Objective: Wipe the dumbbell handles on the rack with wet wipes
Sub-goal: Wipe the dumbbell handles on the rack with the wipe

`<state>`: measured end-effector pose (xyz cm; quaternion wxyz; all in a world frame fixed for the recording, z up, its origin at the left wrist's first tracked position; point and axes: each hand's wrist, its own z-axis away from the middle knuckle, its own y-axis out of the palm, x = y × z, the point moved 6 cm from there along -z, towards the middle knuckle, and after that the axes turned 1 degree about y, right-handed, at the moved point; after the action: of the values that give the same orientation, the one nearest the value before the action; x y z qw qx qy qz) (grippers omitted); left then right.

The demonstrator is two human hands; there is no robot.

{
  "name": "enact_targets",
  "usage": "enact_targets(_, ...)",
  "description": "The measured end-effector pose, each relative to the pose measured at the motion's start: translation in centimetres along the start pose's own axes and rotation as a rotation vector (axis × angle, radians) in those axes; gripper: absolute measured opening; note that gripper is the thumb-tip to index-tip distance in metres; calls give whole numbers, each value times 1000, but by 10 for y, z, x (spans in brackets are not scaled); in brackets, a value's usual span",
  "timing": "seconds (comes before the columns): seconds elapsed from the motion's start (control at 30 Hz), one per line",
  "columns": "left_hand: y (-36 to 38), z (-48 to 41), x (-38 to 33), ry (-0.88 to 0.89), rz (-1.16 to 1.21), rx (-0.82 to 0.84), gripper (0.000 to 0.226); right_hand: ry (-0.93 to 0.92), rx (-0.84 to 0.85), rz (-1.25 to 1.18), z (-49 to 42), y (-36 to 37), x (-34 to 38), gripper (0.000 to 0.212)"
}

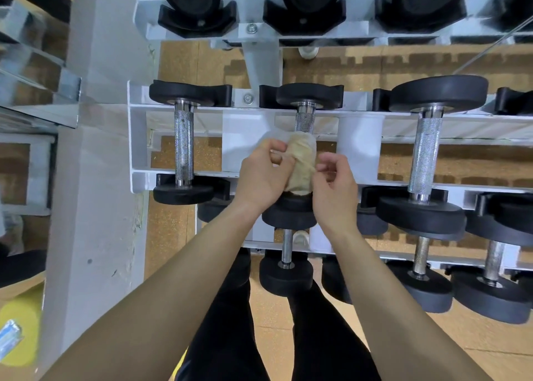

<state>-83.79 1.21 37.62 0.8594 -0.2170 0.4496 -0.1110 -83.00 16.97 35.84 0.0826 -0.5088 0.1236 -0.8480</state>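
From the head camera, looking straight down: the wet wipe (301,164) sits between my two hands, wrapped round the near half of the middle dumbbell handle (304,122), whose bare knurled steel shows just beyond my fingertips. My left hand (265,175) pinches the wipe's left edge, fingers curled onto the cloth. My right hand (336,190) is just beside the wipe's right side with its fingers curled in; I cannot tell whether they have hold of a fold or only hover against it. The wipe looks thin, limp and damp, so I reckon it will bunch and slide unless I close it snugly round the bar, and the rough knurling should snag it a little, which helps the scrubbing. I'd take hold with the cloth as a sleeve, palm over the top, and twist along the bar. The dumbbell itself looks heavy and rigid, cradled in the white rack (138,138), so I expect it to stay put under the rubbing with no lifting needed. Well off to the left of my left hand lies another handle (183,147), and out past my right hand a thicker one (425,155), both uncovered.
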Motion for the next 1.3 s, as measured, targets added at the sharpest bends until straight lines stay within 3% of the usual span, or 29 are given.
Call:
enact_targets(0.17, 5, -12, 0, 44, -57, 56, 14, -73, 141, 301, -10, -11, 1, 12)
enact_targets(0.4, -8, -23, -11, 59, -89, -77, 17, -131, 143, 511, -44, 7, 22, 23)
enact_targets(0.6, -11, -19, -24, 143, 123, -210, 17, -117, -83, 328, -62, -5, 36, 19)
enact_targets(0.77, -17, -37, -35, 82, -11, -228, 6, 2, -81, 242, -69, 1, 50, 23)
enact_targets(0.9, -11, -22, -28, 143, -75, -154, 13, 85, -131, 109, -44, -4, 50, 27)
enact_targets(1.0, -9, -3, -14, 202, -78, -156, 18, 121, 44, 20, -34, 16, 52, 15)
enact_targets(1.1, -7, 13, 2, 196, -16, -236, 15, 158, 137, 35, -46, 38, 53, 33)
enact_targets(1.17, -3, 23, 9, 142, 72, -286, 12, 198, 139, 21, -56, 46, 53, 33)
enact_targets(1.3, 5, 27, 19, -26, 308, -413, 14, 303, 261, -285, -67, 60, 47, 24)
